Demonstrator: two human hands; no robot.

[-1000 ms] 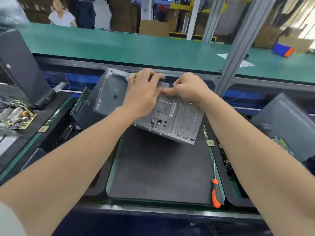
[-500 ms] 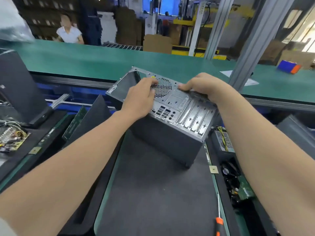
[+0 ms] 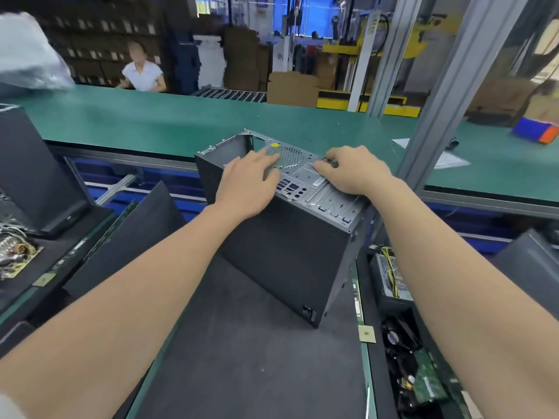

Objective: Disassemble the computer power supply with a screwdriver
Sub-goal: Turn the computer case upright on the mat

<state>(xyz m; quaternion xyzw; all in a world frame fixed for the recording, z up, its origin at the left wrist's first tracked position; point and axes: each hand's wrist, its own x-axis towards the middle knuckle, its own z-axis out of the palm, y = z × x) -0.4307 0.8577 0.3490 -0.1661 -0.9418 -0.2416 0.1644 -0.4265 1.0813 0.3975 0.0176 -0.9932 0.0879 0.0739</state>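
A black computer case (image 3: 281, 252) stands on end on the dark mat (image 3: 242, 358), its silver rear panel (image 3: 305, 179) facing up. My left hand (image 3: 245, 186) lies on that panel with straight fingers reaching over the fan grille (image 3: 289, 155). My right hand (image 3: 352, 170) grips the panel's far right edge with curled fingers. A grey power supply (image 3: 390, 276) with yellow wires lies in the tray to the right of the case. At the mat's right edge near the bottom, the screwdriver (image 3: 367, 391) shows only a thin shaft.
A loose black side panel (image 3: 130, 237) leans at the left. A bare circuit board (image 3: 12, 258) and another case (image 3: 33, 176) sit further left. Fans and boards (image 3: 423, 379) fill the right tray. A green conveyor (image 3: 181, 122) and a metal post (image 3: 447, 95) lie behind.
The case went from lying tilted with its rear panel towards me to standing on end with that panel up. Both hands stayed on it. The view rose and the screwdriver handle left the frame.
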